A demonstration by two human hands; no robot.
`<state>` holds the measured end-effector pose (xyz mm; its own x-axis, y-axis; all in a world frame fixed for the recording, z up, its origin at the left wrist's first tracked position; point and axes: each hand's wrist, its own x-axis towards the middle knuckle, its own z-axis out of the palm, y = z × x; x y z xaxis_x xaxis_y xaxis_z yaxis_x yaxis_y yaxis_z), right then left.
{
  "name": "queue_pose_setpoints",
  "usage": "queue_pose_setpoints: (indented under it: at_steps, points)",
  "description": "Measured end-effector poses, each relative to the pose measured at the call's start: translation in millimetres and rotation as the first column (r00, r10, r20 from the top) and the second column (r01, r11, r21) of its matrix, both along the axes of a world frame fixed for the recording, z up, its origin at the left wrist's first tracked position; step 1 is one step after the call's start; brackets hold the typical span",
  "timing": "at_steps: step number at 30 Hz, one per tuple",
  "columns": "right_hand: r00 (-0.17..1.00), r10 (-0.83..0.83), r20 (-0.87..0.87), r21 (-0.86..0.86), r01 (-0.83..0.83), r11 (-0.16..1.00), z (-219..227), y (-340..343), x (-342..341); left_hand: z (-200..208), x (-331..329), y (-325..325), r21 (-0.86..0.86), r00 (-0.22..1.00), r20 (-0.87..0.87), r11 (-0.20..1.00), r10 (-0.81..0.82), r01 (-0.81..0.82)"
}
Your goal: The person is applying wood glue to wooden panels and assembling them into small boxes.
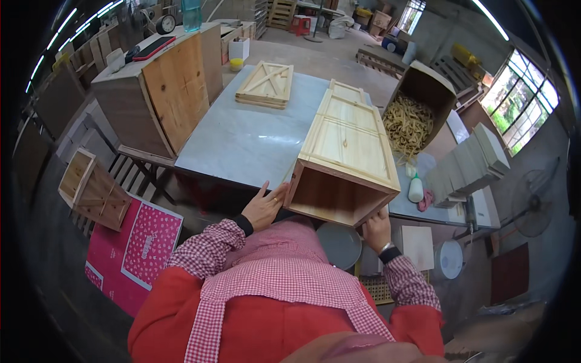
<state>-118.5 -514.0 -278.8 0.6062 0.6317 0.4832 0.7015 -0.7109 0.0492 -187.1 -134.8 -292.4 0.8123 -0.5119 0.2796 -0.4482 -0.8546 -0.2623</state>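
Observation:
A pale wooden box [348, 136] lies lengthwise on the grey-topped table, its hollow end facing me and jutting over the near edge. Twine or cord appears to run across its framed upper face. My left hand [264, 207] is flat with fingers stretched out, its fingertips against the box's left side near the hollow end. At the near right corner, my right hand [377, 232] grips the box, with some of its fingers hidden by the wood. Farther back on the table rests a short stack of wooden panels [265, 86] with crossed slats.
Left of the table [242, 145] stands a wooden cabinet [175, 91] topped by a phone [154, 48]. A smaller wooden crate [97, 190] sits on pink printed sheets [151, 242]. To the right are a carton of twine-like strands [408, 124], a glue bottle [416, 189] and stacked boards [466, 166].

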Motion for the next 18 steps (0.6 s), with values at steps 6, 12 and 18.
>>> queue_pose_setpoints:
  at_steps: [6, 12, 18]
  points:
    - [0.924, -0.014, -0.383, 0.487, 0.215, 0.846, 59, 17, -71, 23, -10, 8, -0.636, 0.992, 0.011, 0.765, -0.13, 0.107]
    - [0.978, 0.067, 0.199, 0.346, -0.134, 0.929, 179, 144, -43, 94, 23, -37, -0.93, 0.993, 0.049, 0.368, 0.108, 0.006]
    - [0.996, 0.087, -0.019, 0.218, -0.081, 0.973, 178, 177, 2, 95, 48, -49, -0.947, 0.987, -0.091, 0.293, 0.136, -0.128]
